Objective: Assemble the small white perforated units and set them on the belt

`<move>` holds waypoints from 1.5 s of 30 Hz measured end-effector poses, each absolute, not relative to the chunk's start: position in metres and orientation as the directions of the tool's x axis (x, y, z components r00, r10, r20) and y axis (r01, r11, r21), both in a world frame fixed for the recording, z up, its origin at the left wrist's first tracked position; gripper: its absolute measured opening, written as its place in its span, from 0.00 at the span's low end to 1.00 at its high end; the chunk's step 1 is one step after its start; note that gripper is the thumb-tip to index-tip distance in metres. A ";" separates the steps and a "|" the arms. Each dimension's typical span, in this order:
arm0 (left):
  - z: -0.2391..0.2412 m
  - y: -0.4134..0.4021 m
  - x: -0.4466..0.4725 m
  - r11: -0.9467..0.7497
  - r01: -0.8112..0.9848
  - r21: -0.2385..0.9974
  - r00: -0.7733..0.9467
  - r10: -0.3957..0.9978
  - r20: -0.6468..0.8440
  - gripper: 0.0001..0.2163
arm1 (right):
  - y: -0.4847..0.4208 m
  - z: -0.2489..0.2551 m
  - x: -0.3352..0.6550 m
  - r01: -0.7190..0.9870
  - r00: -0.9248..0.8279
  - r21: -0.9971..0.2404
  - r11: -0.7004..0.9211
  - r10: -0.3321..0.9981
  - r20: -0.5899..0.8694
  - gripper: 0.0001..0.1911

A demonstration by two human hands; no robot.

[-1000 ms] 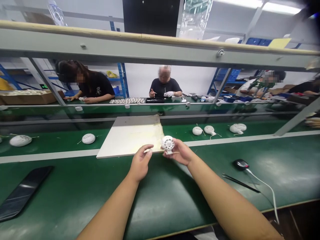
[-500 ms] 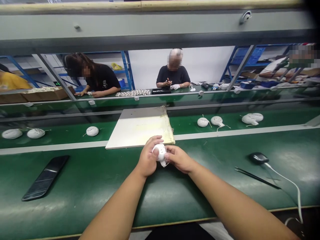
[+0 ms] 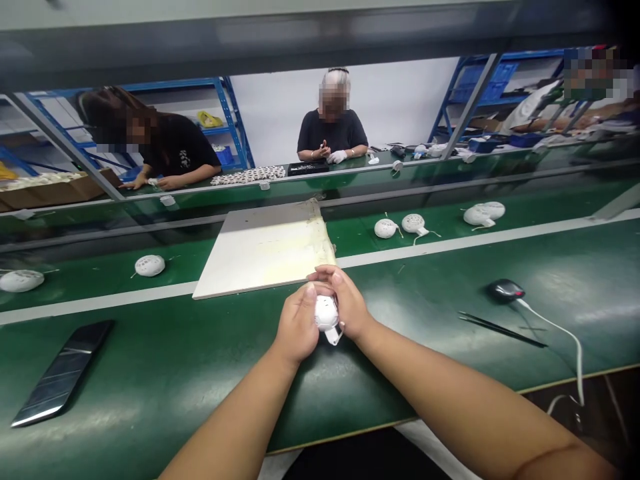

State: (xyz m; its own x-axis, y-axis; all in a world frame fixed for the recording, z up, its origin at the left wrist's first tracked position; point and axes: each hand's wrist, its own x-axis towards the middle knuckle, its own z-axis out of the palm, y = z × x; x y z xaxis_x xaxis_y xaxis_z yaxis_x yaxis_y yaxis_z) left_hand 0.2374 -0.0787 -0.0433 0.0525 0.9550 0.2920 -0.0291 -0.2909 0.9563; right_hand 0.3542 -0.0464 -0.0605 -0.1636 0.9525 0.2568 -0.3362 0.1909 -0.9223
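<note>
Two bare hands, the left hand and the right hand, clasp a white casing just in front of the board, while several more casings lie untouched beside the board.

White board just beyond the right hand

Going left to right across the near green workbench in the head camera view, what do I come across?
Black smartphone → left hand → white round plastic casing → right hand → black corded mouse
</note>
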 end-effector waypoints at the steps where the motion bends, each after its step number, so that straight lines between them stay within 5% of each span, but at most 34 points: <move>1: -0.043 -0.080 0.239 -0.292 -0.013 0.956 0.040 0.956 0.292 0.23 | -0.049 -0.061 0.354 -0.321 -0.158 -0.925 0.203 0.952 0.263 0.23; 13: -0.049 -0.069 0.237 -0.260 -0.041 0.965 -0.035 0.965 0.259 0.21 | -0.039 -0.073 0.355 -0.129 -0.161 -0.977 0.172 0.968 0.191 0.30; 19: -0.054 -0.062 0.217 -0.288 -0.041 0.957 -0.120 0.952 0.281 0.24 | -0.039 -0.067 0.369 0.041 -0.442 -0.982 0.186 0.885 0.149 0.30; 24: -0.059 -0.055 0.204 -0.154 -0.086 0.984 -0.029 0.988 0.152 0.32 | -0.041 -0.060 0.382 0.263 -0.338 -0.810 0.523 0.837 0.431 0.44; 28: -0.048 -0.059 0.198 -0.210 0.115 0.971 0.232 0.956 0.180 0.27 | -0.039 -0.054 0.388 0.192 -0.360 -0.678 0.710 0.693 0.624 0.38; 32: -0.037 -0.070 0.207 -0.362 0.187 0.913 0.346 0.894 0.284 0.29 | -0.039 -0.056 0.382 -0.101 -0.096 -0.871 0.480 0.867 0.489 0.28; 35: -0.039 -0.076 0.217 -0.404 0.187 0.896 0.419 0.857 0.299 0.30 | -0.038 -0.061 0.378 -0.274 -0.196 -0.931 0.242 0.933 0.301 0.27; 45: -0.045 -0.079 0.225 -0.510 0.472 0.719 0.456 0.839 0.295 0.25 | -0.041 -0.065 0.379 -0.165 -0.336 -0.983 0.080 0.932 0.133 0.29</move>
State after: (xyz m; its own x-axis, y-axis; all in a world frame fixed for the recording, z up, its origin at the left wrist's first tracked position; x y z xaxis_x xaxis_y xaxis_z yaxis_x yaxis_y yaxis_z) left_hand 0.2254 -0.0794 -0.0445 0.4565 0.8393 0.2953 0.4720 -0.5098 0.7192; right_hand 0.3792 -0.0412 -0.0650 -0.3360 0.9325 0.1326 -0.1648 0.0803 -0.9830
